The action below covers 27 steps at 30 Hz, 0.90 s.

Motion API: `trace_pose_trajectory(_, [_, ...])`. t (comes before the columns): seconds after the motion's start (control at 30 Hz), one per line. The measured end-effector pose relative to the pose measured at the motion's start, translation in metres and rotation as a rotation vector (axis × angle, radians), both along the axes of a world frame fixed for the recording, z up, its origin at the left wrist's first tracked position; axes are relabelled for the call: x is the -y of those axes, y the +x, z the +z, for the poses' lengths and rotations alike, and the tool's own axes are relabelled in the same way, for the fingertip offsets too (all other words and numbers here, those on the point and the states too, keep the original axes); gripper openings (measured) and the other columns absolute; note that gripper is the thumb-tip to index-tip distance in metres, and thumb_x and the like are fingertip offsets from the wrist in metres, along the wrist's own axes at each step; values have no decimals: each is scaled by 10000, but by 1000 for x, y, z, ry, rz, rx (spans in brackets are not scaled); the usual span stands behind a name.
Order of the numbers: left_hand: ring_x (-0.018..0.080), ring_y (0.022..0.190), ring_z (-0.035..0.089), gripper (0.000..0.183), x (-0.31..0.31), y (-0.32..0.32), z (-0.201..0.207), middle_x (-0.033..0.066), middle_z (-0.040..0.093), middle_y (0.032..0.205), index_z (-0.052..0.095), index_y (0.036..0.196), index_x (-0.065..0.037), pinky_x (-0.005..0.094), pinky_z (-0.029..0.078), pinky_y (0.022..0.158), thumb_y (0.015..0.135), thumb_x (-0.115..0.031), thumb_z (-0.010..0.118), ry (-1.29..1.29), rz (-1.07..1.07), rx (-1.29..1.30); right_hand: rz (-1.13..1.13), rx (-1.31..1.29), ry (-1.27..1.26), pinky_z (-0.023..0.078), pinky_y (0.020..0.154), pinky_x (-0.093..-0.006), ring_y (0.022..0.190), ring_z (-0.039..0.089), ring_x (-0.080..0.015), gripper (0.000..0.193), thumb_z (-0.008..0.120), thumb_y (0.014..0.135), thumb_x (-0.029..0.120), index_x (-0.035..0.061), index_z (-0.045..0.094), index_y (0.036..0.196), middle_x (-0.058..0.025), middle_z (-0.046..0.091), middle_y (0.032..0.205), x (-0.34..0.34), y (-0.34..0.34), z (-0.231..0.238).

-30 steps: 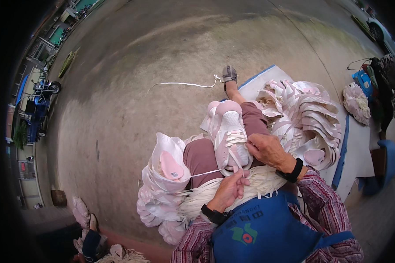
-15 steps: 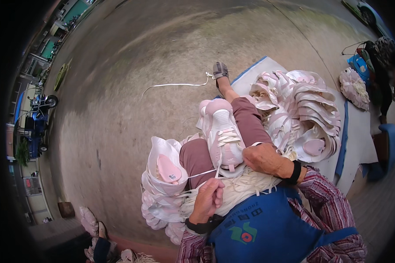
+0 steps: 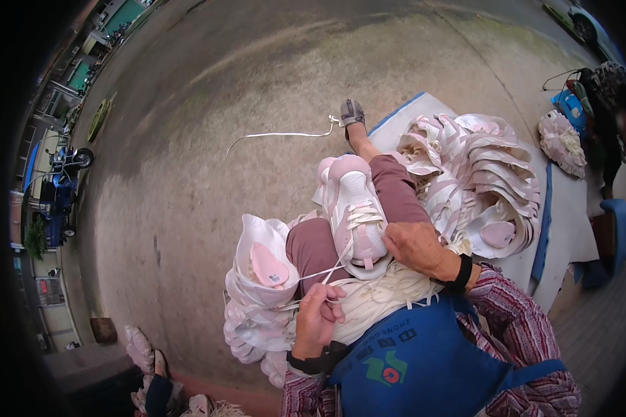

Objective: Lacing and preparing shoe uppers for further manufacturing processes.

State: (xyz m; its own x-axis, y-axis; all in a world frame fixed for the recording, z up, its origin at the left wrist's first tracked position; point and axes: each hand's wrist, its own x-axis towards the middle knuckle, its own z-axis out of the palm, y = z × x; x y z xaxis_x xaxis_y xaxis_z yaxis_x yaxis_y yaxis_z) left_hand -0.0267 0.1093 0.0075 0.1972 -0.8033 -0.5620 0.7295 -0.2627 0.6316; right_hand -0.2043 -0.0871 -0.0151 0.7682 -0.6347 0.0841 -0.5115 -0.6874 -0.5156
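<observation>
A pink-and-white shoe [image 3: 351,191] is lying lengthwise between the person's maroon-trousered legs [image 3: 313,250], its pink rounded end pointing away from the body; part of a second, matching piece [image 3: 322,174] is showing at its far left edge. The left hand [image 3: 318,316], just below and left of the shoe, is pinching a white lace [image 3: 335,267], thumb and fingers together on it, and the lace is running up taut to the shoe's near side. The right hand [image 3: 419,249] is resting against the shoe's right side with fingers curled; whether they are clamped on its edge, I cannot tell. Below the shoe, a bundle of cream laces [image 3: 375,295] is lying over the lap, above a blue apron [image 3: 424,368]. To the shoe's left, a stack of pink-and-white uppers [image 3: 254,330] is leaning by the leg, a pink insole [image 3: 268,264] showing on top. To its right, a larger heap of uppers [image 3: 494,174] is sitting on a pale sheet [image 3: 570,222]. Beyond the shoe, a loose white cord [image 3: 285,134] is lying on the concrete floor [image 3: 188,181], its knotted end near the person's grey footwear [image 3: 352,111].
</observation>
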Motion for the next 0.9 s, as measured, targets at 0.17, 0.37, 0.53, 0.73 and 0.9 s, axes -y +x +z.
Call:
trace_pose_trajectory(0.17, [124, 558, 489, 256, -6, 10, 2, 54, 546, 761, 498, 852, -92, 292, 437, 504, 1013, -279, 432, -96, 108, -193, -91, 57, 76, 489, 554, -445, 611, 630, -349, 230, 600, 873, 242, 42, 561, 766, -161, 630, 708, 2, 5, 13])
trace_pose_trajectory(0.37, [135, 563, 491, 255, -14, 15, -3, 54, 550, 739, 503, 832, -88, 299, 431, 507, 1005, -261, 433, -97, 143, -228, 1, 78, 94, 487, 572, -450, 629, 626, -362, 214, 605, 869, 235, 41, 573, 782, -153, 626, 695, 5, 3, 1])
trace_pose_trajectory(0.53, [119, 550, 466, 253, -16, 16, -1, 23, 521, 697, 523, 842, -95, 277, 412, 495, 996, -285, 457, -3, 207, -218, 19, 109, 158, 484, 575, -450, 636, 626, -367, 227, 623, 860, 248, 36, 585, 788, -161, 625, 686, 7, 1, 5])
trace_pose_trajectory(0.73, [80, 529, 430, 226, -18, 20, 7, -24, 459, 630, 549, 884, -94, 227, 370, 456, 987, -287, 488, 51, 50, -112, -91, 120, 225, 467, 582, -438, 646, 610, -373, 280, 649, 865, 265, 20, 576, 752, -176, 598, 681, 9, -1, 2])
trace_pose_trajectory(0.9, [80, 521, 435, 222, -26, 25, -1, -34, 462, 632, 555, 913, -90, 230, 369, 449, 989, -288, 488, 26, 174, -169, 5, 116, 210, 472, 557, -459, 614, 624, -366, 229, 609, 857, 237, 40, 593, 742, -157, 624, 682, 12, -1, -2])
